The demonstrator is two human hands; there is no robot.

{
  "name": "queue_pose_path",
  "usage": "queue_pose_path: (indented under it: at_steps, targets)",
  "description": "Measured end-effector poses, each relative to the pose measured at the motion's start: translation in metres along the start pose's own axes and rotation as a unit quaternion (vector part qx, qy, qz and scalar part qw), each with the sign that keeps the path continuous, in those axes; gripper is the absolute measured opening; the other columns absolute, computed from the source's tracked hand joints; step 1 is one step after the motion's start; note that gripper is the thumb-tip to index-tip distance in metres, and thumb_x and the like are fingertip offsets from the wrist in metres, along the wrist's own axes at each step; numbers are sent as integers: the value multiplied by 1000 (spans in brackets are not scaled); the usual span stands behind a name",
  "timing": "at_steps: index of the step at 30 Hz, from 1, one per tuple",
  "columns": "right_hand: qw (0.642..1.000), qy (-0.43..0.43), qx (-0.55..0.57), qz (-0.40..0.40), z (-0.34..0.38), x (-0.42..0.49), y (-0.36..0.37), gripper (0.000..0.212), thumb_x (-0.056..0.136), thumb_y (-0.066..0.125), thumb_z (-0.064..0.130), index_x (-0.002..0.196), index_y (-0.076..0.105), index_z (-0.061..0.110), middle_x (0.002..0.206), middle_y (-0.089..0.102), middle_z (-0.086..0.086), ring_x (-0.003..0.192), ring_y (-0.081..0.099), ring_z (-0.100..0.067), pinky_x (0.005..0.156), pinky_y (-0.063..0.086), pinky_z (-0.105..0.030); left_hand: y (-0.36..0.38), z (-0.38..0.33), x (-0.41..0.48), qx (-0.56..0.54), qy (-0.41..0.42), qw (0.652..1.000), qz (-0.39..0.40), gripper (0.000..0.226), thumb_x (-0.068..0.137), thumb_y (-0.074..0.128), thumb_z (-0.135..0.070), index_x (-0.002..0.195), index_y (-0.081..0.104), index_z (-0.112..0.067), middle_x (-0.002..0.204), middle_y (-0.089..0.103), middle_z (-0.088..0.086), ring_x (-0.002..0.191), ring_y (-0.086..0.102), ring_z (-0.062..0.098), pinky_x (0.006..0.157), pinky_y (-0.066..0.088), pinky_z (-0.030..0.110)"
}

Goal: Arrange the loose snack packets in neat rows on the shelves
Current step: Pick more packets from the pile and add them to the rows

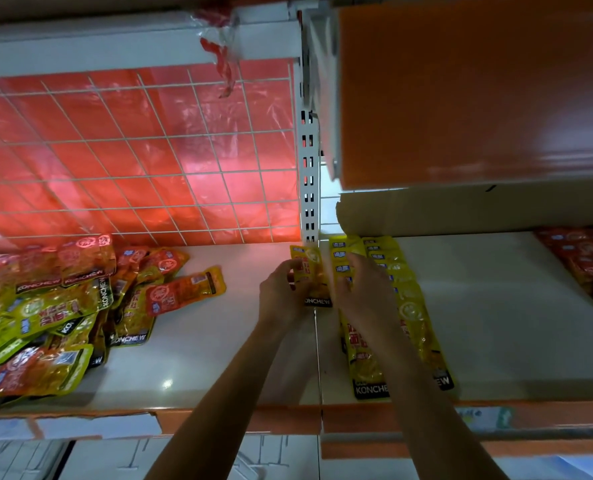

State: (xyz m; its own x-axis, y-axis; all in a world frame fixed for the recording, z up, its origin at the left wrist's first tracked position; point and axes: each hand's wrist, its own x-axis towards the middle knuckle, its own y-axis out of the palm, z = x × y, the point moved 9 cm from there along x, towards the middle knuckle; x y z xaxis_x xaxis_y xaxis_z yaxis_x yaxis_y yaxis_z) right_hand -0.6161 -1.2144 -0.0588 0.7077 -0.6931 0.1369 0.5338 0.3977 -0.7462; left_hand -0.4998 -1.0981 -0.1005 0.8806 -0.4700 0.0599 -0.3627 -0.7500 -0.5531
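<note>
Fingers [295, 266] of the left hand [281, 292] are pinching a yellow packet [311, 271] just beside the yellow row [416, 317] on the shelf [218, 341]; right hand [364, 289] is meeting its other edge, grip unclear; it's needing squaring flush with that row; loose pile [45, 313] is waiting leftward.

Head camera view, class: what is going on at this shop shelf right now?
A person is sorting snacks. Their left hand grips a yellow foil snack packet at its left edge; the right hand is at its right edge, though its grip is unclear. Just right lies a row of overlapping yellow packets, neatly laid on the white shelf. A loose pile of yellow-green and orange packets waits at the left, and a row of red-orange packets sits far right.
</note>
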Motion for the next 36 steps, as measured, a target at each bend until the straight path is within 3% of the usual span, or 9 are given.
queue_pose_path:
  at_steps: [6,10,19,28,33,36]
  targets:
    - [1000,-15,-23,5,0,3,6,45,93,48,16,138,46,14,134,53,-5,126,42,-21,100,34,-30,21,-5,11,154,39,987,30,44,89,66,-30,130,59,-18,113,64,12,101,62,27,85,45,30]
    - [999,-17,-33,2,0,4,8,45,93,49,18,138,46,13,135,52,-6,126,41,-21,101,33,-30,26,-5,14,171,42,984,35,42,90,64,-32,130,59,-19,117,55,11,103,59,30,85,42,29]
    - [998,-32,-49,4,6,2,12,41,94,51,19,134,49,10,132,53,-8,125,42,-22,102,34,-31,27,-10,20,208,63,975,36,41,92,62,-33,129,59,-18,116,57,13,104,59,30,87,47,33]
    - [995,-87,-52,24,47,-3,39,39,93,50,18,131,52,11,132,53,-8,125,43,-24,103,32,-31,-23,-3,4,249,98,962,-57,41,96,53,-34,134,54,-18,135,54,6,122,46,23,101,38,31]
    - [987,-134,-58,73,83,-10,82,43,94,52,21,136,48,16,140,50,-4,131,40,-20,108,31,-29,-76,25,-6,285,49,952,-103,39,97,51,-33,134,52,-20,140,50,4,130,41,23,109,34,34]
    - [979,-161,-59,111,108,-17,109,44,93,54,21,137,48,17,141,50,-3,132,40,-20,108,33,-30,-114,41,-15,308,17,941,-137,36,96,53,-26,130,55,-18,135,53,7,126,43,25,103,37,33]
